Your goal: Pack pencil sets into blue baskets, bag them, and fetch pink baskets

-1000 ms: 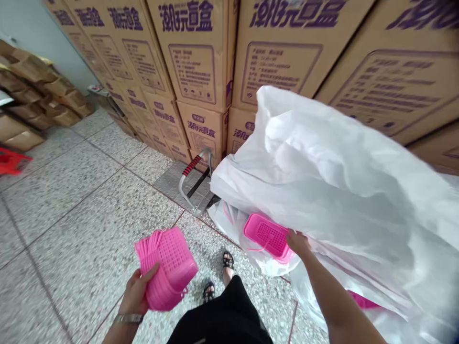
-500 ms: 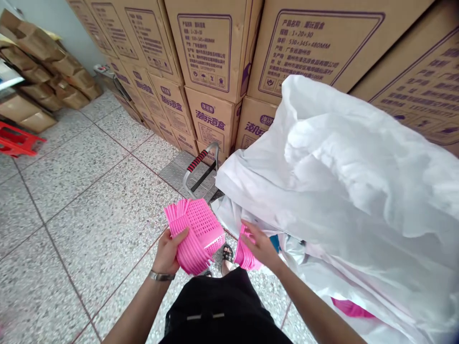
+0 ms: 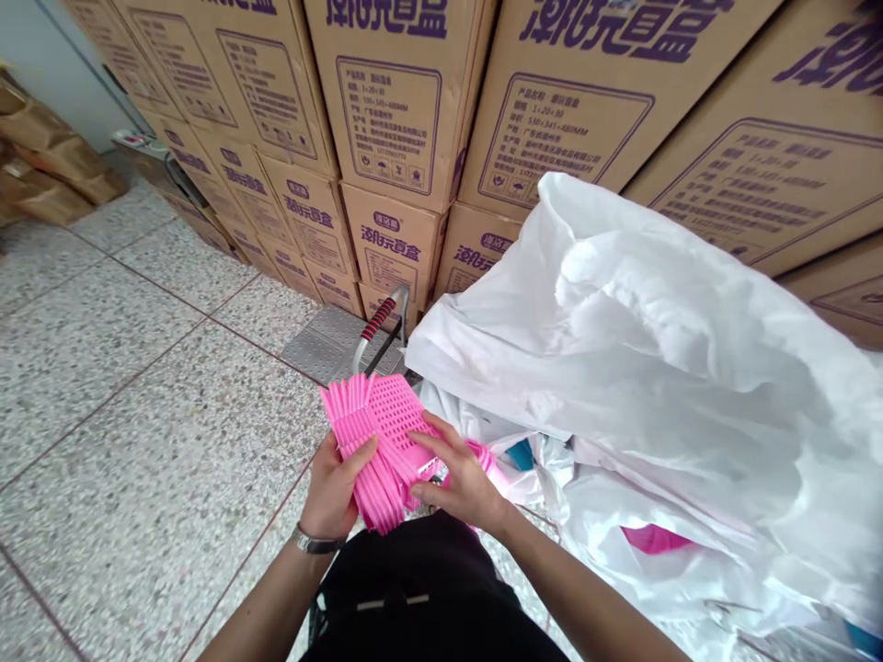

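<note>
A nested stack of pink perforated plastic baskets (image 3: 396, 414) is held in front of my body. My left hand (image 3: 335, 487) grips its left side, thumb across the stacked rims. At the stack's right side is my right hand (image 3: 459, 473), fingers apart, with the fingertips over the perforated face. More pink plastic (image 3: 483, 452) shows just behind my right hand, beside the large white sack (image 3: 621, 340); my hand partly hides it.
Stacked cardboard boxes (image 3: 390, 129) form a wall ahead. A metal trolley with a red and black handle (image 3: 379, 319) stands before them. Brown packages (image 3: 62, 156) lie at the far left. Blue and pink items show among the white sacks on the right.
My right hand has moved left from the other pink baskets to the held stack. My left hand still grips that stack. The view has shifted, showing more of the boxes' upper part.
</note>
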Action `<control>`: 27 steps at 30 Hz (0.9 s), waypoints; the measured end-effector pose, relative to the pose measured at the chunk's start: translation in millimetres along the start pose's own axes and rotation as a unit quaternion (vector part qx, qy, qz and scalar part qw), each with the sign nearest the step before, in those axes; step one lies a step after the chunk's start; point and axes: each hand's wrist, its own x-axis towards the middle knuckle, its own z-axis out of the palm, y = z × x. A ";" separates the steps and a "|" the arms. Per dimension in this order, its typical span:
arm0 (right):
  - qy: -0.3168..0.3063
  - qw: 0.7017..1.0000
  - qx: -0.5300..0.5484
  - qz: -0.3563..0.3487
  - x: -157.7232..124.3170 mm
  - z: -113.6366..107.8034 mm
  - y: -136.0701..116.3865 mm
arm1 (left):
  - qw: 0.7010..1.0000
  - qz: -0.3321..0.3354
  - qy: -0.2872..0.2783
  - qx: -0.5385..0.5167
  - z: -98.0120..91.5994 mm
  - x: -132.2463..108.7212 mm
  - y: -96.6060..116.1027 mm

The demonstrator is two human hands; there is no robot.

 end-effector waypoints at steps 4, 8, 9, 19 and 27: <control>0.024 0.999 0.002 -0.039 5.1 17.8 -23.0 | 0.999 0.025 -0.028 0.006 -26.6 -7.2 20.2; 0.031 0.998 -0.002 -0.062 11.1 34.5 -36.7 | 0.999 0.042 -0.033 -0.001 -46.3 -13.1 33.8; 0.029 0.997 -0.004 -0.066 12.2 37.8 -39.1 | 0.998 0.044 -0.033 -0.002 -50.0 -14.1 36.0; -0.024 0.995 0.008 -0.095 13.5 60.6 -63.3 | 0.995 0.064 -0.072 0.011 -78.8 -20.4 43.8; 0.081 0.993 0.079 -0.021 25.0 78.8 -78.7 | 0.989 0.098 -0.069 0.089 -96.2 -20.5 49.8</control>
